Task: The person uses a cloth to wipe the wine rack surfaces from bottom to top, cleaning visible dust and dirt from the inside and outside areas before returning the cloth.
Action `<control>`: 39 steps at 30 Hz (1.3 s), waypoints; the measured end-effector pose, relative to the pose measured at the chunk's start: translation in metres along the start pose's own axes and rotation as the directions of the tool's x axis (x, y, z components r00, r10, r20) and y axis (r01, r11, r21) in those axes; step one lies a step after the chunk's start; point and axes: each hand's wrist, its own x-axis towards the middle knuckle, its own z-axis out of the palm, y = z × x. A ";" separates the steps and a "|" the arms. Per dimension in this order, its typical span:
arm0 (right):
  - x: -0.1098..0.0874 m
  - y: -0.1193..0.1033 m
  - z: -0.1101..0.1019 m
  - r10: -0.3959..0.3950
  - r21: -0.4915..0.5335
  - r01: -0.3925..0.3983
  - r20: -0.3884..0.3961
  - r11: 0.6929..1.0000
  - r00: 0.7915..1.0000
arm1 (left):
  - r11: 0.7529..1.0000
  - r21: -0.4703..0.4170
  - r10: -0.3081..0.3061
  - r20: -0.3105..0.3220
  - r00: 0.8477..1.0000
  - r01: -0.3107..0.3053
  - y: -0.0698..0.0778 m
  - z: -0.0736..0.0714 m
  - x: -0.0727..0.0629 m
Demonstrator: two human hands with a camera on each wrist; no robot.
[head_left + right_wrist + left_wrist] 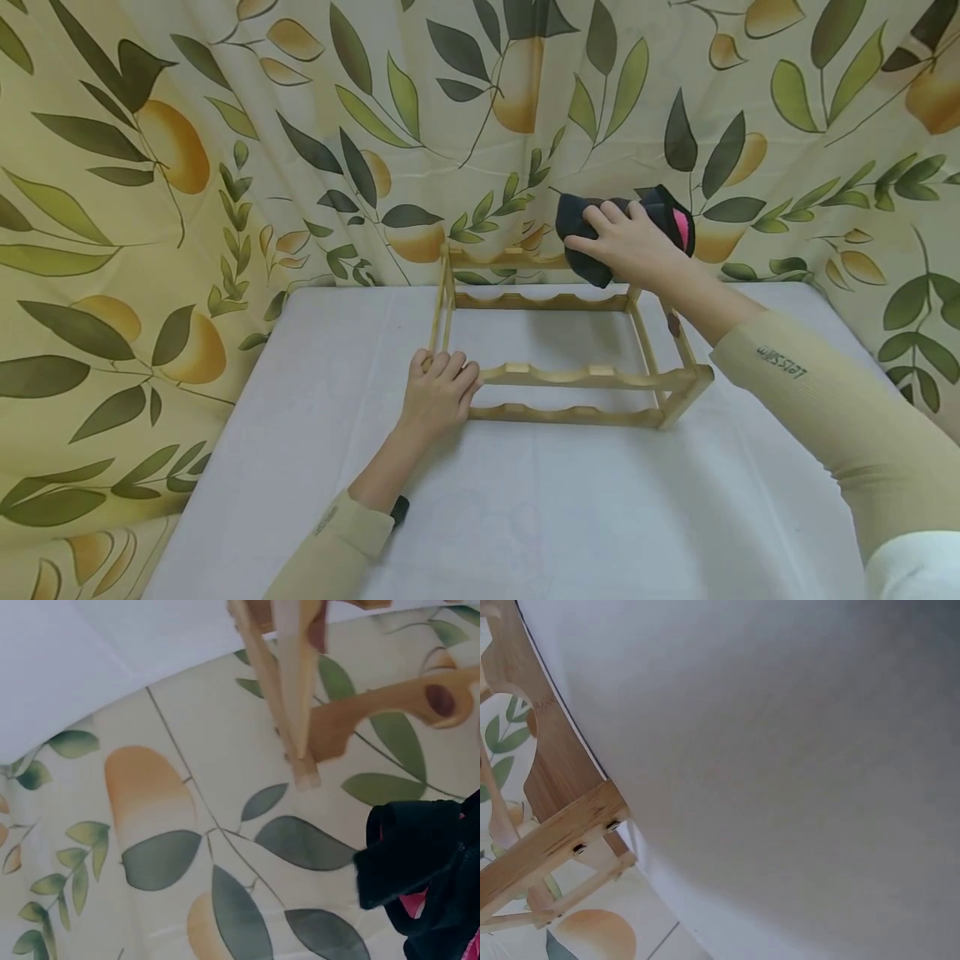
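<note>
A wooden rack [592, 378] with scalloped rails, like a wine rack, stands on the white-covered table. My left hand [438, 392] grips its near left corner, fingers curled over the top. Over the far right part of the rack, my right hand [630, 242] holds a dark fabric item [577, 218] with a pink inside, thumb and fingers spread around it. In the right wrist view this dark fabric [412, 851] shows a loop or folded flap at the lower right. The left wrist view catches the rack's scalloped rail [559, 750] and a screwed end post.
The white table cover [525, 500] spreads around the rack. Behind the far table edge hangs a curtain [300, 158] printed with leaves and orange fruit, close to the rack's back.
</note>
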 end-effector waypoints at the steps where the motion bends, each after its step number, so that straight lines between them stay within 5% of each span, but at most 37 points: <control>1: 0.002 0.000 0.002 -0.007 -0.006 0.007 0.020 1.000 1.000 | 1.000 0.000 -0.001 -0.002 1.000 0.001 0.000 0.000 0.000; 9: 0.007 -0.002 0.022 -0.042 -0.035 0.046 0.114 0.998 0.993 | 0.999 -0.028 -0.019 0.032 0.999 0.020 0.001 -0.003 -0.001; 39: 0.010 -0.001 0.062 -0.097 -0.076 0.116 0.220 0.990 0.971 | 1.000 -0.024 -0.016 0.057 0.998 0.017 0.004 -0.013 -0.008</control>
